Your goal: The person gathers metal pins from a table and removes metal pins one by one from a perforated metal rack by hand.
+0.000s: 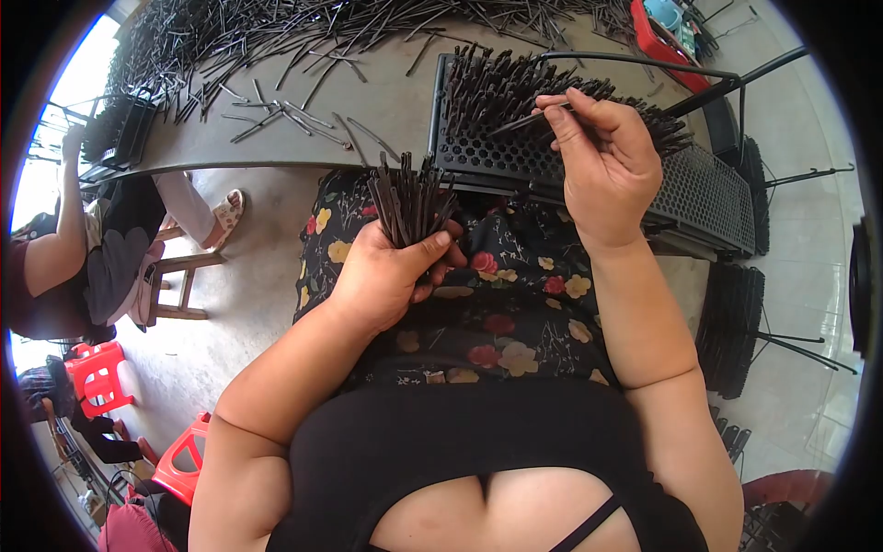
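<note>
My left hand is closed around a bundle of thin dark sticks, held upright above my lap. Between the thumb and fingers of my right hand is a single dark stick, slanting down to the left over a black perforated rack. Many similar sticks stand upright in the holes along the rack's far side. Whether the pinched stick's lower tip is in a hole, I cannot tell.
A large heap of dark sticks covers the back of the table, with loose sticks nearer. A red tray is at back right. A seated co-worker and red stools are at left; stick-filled racks stand right.
</note>
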A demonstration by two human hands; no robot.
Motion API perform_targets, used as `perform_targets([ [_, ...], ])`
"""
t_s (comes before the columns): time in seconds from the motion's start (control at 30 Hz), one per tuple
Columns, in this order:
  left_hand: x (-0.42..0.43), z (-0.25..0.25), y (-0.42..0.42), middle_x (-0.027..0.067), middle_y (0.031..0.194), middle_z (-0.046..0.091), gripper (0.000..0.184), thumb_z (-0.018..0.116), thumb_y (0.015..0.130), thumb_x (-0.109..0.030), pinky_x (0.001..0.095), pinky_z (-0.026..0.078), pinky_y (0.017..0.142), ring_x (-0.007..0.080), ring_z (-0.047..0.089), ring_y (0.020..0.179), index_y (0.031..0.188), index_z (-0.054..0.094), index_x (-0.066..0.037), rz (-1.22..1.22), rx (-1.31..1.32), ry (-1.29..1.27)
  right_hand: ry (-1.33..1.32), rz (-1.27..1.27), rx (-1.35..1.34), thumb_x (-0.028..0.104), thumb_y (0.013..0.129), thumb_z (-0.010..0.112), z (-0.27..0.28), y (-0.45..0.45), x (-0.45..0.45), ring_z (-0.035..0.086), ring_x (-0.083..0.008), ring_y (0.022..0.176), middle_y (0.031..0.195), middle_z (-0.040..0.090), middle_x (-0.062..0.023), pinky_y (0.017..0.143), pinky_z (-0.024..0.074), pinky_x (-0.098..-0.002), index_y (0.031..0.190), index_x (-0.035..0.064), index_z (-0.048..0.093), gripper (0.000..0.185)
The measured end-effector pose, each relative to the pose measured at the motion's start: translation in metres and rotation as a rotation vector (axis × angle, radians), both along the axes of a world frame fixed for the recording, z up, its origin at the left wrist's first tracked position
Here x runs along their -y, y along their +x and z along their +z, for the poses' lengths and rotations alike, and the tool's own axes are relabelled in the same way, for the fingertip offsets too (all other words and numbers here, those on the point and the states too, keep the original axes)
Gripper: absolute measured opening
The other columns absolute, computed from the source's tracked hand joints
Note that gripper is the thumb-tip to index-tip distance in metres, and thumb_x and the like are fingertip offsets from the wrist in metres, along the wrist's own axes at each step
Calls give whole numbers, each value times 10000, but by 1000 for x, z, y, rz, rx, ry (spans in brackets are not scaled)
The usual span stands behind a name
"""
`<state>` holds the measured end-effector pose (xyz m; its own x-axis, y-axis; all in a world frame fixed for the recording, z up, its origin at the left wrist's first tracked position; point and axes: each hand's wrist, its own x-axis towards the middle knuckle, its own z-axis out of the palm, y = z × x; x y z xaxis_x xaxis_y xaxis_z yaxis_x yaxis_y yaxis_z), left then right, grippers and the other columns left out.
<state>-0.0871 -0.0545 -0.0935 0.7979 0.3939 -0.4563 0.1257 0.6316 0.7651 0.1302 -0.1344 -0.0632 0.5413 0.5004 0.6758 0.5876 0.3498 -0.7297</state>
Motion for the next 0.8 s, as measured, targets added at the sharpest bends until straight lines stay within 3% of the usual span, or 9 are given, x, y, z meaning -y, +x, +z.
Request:
perform_targets([
  [0.2, -1, 0, 0, 108, 857, 665, 148, 597, 978, -90, 195, 373, 461, 107, 539, 655, 1102, 610, -11, 2, -3, -11, 2, -8, -74, -97, 840, 726, 2, 0, -1, 722, -138, 848, 898, 738, -103, 789, 584, -244, 947, -35, 673, 134],
  [0.3, -1, 0, -1, 102, 859, 664, 141, 599, 975, -83, 195, 372, 462, 105, 537, 656, 1097, 612, -15, 1, 2, -12, -4, -28, 218, -87, 812, 751, 5, -3, -1, 733, -143, 817, 869, 746, -116, 753, 592, -245, 917, -35, 689, 133],
  [0.4, -1, 2, 0, 99, 859, 664, 137, 599, 973, -78, 195, 370, 462, 103, 535, 655, 1094, 612, -15, 0, -7, 6, -6, -47, 349, -75, 805, 760, 9, -4, -3, 736, -148, 805, 857, 746, -112, 734, 591, -242, 915, -20, 695, 138],
  [0.63, -1, 1, -2, 99, 858, 664, 145, 600, 972, -78, 195, 370, 462, 100, 531, 655, 1100, 609, -9, 1, -10, 6, -35, -28, 213, -62, 805, 762, 13, -2, -10, 736, -152, 780, 830, 743, -113, 713, 587, -238, 901, -6, 702, 127],
  [0.73, -2, 1, -2, 101, 858, 663, 152, 601, 973, -81, 196, 372, 462, 98, 530, 654, 1106, 607, -7, -8, -16, 17, -47, -16, 361, -65, 811, 757, 16, -1, -10, 727, -130, 779, 833, 745, -98, 712, 579, -226, 899, -14, 701, 115],
  [0.8, -2, 1, -1, 104, 857, 663, 156, 602, 973, -83, 197, 374, 461, 97, 529, 651, 1108, 606, -5, -3, -24, 9, -42, -69, 205, -62, 814, 760, 14, 0, -11, 716, -108, 787, 831, 743, -86, 715, 569, -212, 899, -21, 701, 111],
])
